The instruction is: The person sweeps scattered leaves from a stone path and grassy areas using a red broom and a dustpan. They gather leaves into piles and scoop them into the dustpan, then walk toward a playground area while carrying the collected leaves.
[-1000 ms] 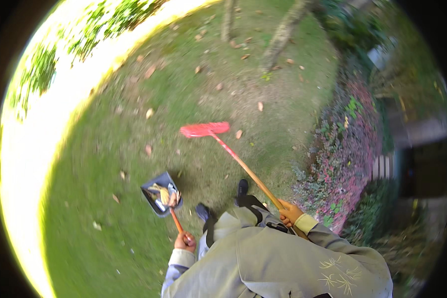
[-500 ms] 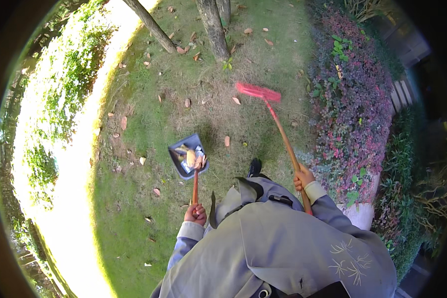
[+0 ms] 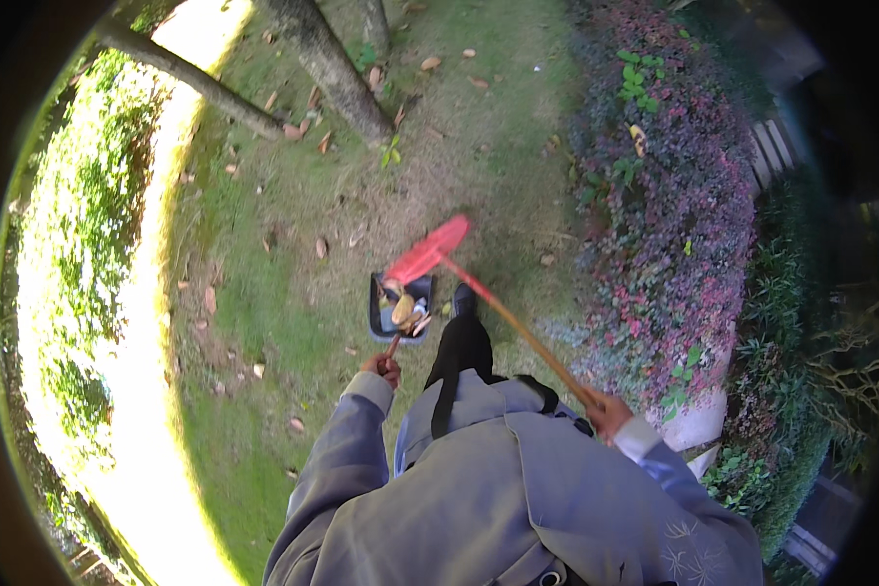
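My left hand (image 3: 383,368) is closed round the short handle of a dark dustpan (image 3: 374,313). Dry leaves (image 3: 402,309) and some pale scraps lie in the pan. My right hand (image 3: 606,410) grips the wooden stick of a broom (image 3: 523,330) with a red head. That red broom head (image 3: 430,250) is over the pan's far edge, slanting up to the right; I cannot tell whether it touches the leaves inside. Just right of the pan is my dark shoe (image 3: 465,301).
Grass (image 3: 264,376) with scattered brown leaves surrounds me. Tree trunks (image 3: 337,73) rise at the far side. A purple-leaved hedge (image 3: 659,210) borders the right, and a sunlit strip (image 3: 137,391) with bushes (image 3: 83,230) runs along the left.
The broom head has come nearer and left, from the open grass to the dustpan. The dustpan has shifted slightly right. My shoe and dark trouser leg have come further into view.
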Available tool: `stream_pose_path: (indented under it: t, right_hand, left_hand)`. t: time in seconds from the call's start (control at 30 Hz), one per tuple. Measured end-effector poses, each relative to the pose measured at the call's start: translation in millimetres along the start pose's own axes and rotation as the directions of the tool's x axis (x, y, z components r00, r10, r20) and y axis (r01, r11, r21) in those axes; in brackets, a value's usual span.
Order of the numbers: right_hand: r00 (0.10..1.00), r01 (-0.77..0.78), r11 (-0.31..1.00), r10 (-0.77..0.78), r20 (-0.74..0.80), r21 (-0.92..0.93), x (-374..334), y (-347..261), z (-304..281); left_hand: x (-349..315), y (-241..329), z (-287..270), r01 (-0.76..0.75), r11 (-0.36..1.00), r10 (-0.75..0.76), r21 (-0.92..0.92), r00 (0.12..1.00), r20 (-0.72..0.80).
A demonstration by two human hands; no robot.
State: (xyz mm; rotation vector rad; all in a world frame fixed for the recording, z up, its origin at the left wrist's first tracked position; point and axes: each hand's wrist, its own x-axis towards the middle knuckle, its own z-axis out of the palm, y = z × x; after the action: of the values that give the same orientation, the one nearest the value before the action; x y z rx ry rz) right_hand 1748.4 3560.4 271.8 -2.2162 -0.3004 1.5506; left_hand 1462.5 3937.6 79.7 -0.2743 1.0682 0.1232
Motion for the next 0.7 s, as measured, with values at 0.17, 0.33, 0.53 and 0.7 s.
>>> stream_pose_path:
  t: [0.17,0.33,0.53,0.7]
  right_hand:
    - [0.999,-0.051,0.935,0.048,0.018,0.35,6,-67,-46]
    - [0.99,0.044,0.84,0.035,-0.135,0.54,124,-153,-123]
    - [0.99,0.043,0.675,0.069,-0.121,0.737,222,-283,-243]
    - [0.99,0.01,0.802,0.075,-0.117,0.598,252,-357,-308]
  left_hand:
    - [-3,14,70,0.037,0.993,-0.02,0.115,0.989,-0.148]
    - [-2,34,168,0.069,0.964,-0.043,0.257,0.993,-0.108]
    - [26,89,302,0.131,0.955,-0.163,0.267,0.981,0.102]
    - [53,128,399,0.186,0.934,-0.231,0.304,0.966,0.119]
